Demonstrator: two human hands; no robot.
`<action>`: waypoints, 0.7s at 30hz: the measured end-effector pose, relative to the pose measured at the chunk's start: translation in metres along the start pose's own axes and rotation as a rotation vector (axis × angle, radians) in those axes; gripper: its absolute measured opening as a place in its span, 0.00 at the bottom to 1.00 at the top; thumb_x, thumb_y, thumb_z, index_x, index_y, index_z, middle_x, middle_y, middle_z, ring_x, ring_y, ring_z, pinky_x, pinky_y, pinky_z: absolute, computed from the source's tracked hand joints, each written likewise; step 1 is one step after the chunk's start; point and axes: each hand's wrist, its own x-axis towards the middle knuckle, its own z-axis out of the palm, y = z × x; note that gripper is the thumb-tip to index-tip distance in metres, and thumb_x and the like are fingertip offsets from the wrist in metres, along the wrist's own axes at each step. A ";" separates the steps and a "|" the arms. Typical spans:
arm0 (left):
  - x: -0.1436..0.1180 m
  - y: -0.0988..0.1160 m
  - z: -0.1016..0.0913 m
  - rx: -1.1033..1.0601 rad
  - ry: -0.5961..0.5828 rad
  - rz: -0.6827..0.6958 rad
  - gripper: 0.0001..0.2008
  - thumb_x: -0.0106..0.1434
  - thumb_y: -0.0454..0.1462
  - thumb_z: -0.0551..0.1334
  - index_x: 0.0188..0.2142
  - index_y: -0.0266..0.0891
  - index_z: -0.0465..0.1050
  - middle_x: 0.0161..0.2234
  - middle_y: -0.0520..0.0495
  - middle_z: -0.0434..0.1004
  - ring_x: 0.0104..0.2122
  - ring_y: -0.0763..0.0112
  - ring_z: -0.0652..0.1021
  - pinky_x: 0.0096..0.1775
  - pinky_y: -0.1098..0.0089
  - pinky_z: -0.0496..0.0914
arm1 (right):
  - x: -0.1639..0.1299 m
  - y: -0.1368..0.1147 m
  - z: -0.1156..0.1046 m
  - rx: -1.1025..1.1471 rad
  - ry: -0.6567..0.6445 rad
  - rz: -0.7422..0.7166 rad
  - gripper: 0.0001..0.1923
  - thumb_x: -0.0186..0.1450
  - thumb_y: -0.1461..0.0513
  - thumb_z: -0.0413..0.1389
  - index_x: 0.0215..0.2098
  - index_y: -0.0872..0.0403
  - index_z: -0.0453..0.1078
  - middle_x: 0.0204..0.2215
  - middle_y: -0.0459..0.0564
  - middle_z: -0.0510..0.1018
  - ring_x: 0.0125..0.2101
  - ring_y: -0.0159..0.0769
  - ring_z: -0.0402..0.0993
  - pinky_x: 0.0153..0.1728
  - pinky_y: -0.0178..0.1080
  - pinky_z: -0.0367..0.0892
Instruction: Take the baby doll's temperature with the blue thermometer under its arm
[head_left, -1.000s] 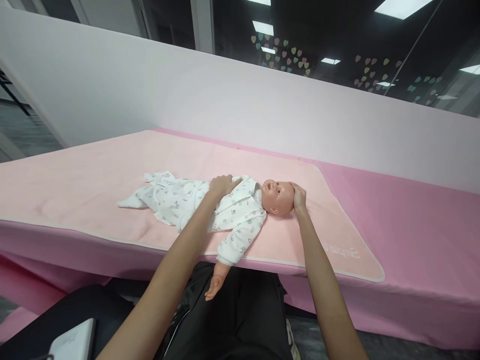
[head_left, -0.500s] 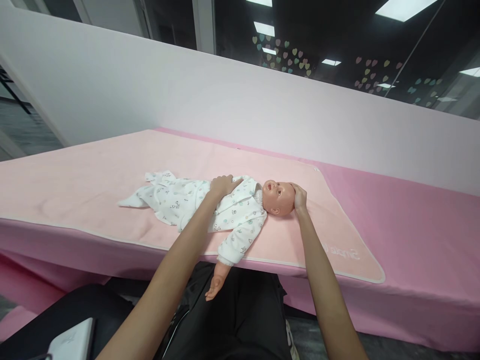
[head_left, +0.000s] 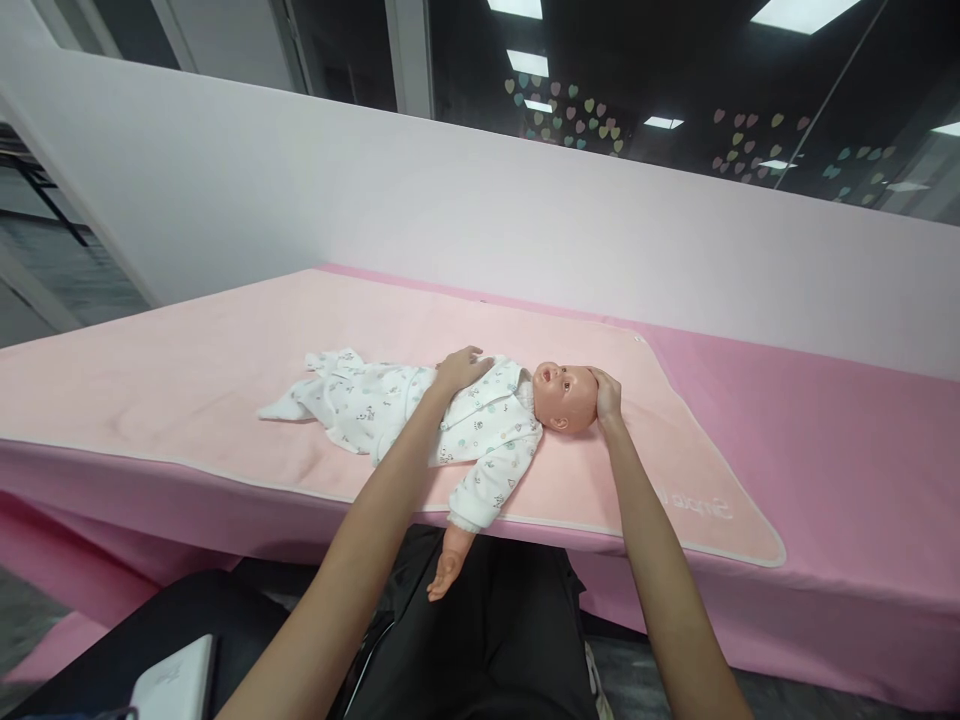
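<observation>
Left hand (head_left: 463, 367) lies palm down, fingers spread flat on the doll (head_left: 480, 425) chest, pressing the printed suit (head_left: 375, 400); not closed round anything. Right hand (head_left: 606, 397) cups the top of the doll head (head_left: 566, 397), fingers curved against the crown, thumb side hidden, so how tight the hold is cannot be told.

Doll lies on its back on the mat (head_left: 187, 370), head toward 3 o'clock, legs toward 9 o'clock. From the left hand, the head sits at 3 o'clock, just beside; the suit legs trail off at 9 o'clock. From the right hand, the doll body runs off at 9 o'clock, touching.

Doll arm (head_left: 480, 500) in its white sleeve stretches toward 6 o'clock, past the mat edge; its bare hand (head_left: 444, 575) hangs over the table (head_left: 825, 420) front, above the person's dark lap.

Mat covers the table's left and middle; bare pink table cover shows at 3 o'clock. White partition (head_left: 450, 210) stands behind at 12 o'clock. White device (head_left: 172, 685) lies at 7 o'clock, low, well apart from both hands.
</observation>
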 end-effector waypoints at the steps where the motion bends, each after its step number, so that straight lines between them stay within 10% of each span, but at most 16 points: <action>1: -0.001 0.001 -0.001 -0.227 0.009 0.052 0.30 0.51 0.53 0.58 0.47 0.37 0.68 0.48 0.37 0.70 0.49 0.53 0.70 0.48 0.59 0.62 | 0.001 0.002 -0.001 0.003 -0.006 -0.002 0.08 0.50 0.59 0.50 0.18 0.54 0.68 0.23 0.45 0.78 0.27 0.33 0.70 0.29 0.35 0.67; 5: -0.010 0.006 -0.003 -0.974 -0.100 0.254 0.29 0.55 0.55 0.53 0.46 0.37 0.69 0.42 0.41 0.73 0.42 0.64 0.73 0.43 0.65 0.66 | 0.006 0.006 -0.003 -0.025 -0.002 -0.038 0.08 0.50 0.59 0.50 0.18 0.54 0.68 0.24 0.45 0.78 0.28 0.34 0.71 0.32 0.36 0.67; 11: -0.032 0.018 0.008 -0.396 -0.476 0.369 0.26 0.41 0.42 0.69 0.41 0.38 0.72 0.27 0.52 0.68 0.27 0.75 0.68 0.30 0.73 0.63 | 0.002 -0.001 -0.001 -0.099 -0.010 -0.053 0.09 0.50 0.60 0.49 0.19 0.54 0.68 0.24 0.46 0.78 0.29 0.34 0.71 0.33 0.36 0.66; 16: -0.035 0.015 0.010 -0.494 -0.254 0.241 0.26 0.46 0.42 0.67 0.46 0.39 0.70 0.28 0.53 0.68 0.28 0.75 0.69 0.33 0.73 0.64 | -0.003 -0.009 -0.008 -0.302 0.031 -0.144 0.11 0.53 0.59 0.47 0.21 0.54 0.69 0.28 0.48 0.78 0.31 0.36 0.71 0.34 0.38 0.65; 21: -0.022 0.005 0.004 -1.031 -0.096 -0.066 0.27 0.49 0.39 0.65 0.50 0.38 0.67 0.31 0.48 0.74 0.31 0.71 0.74 0.37 0.70 0.68 | -0.022 -0.039 0.010 -0.897 0.060 -0.679 0.14 0.58 0.62 0.45 0.30 0.55 0.73 0.37 0.54 0.76 0.42 0.41 0.67 0.48 0.44 0.57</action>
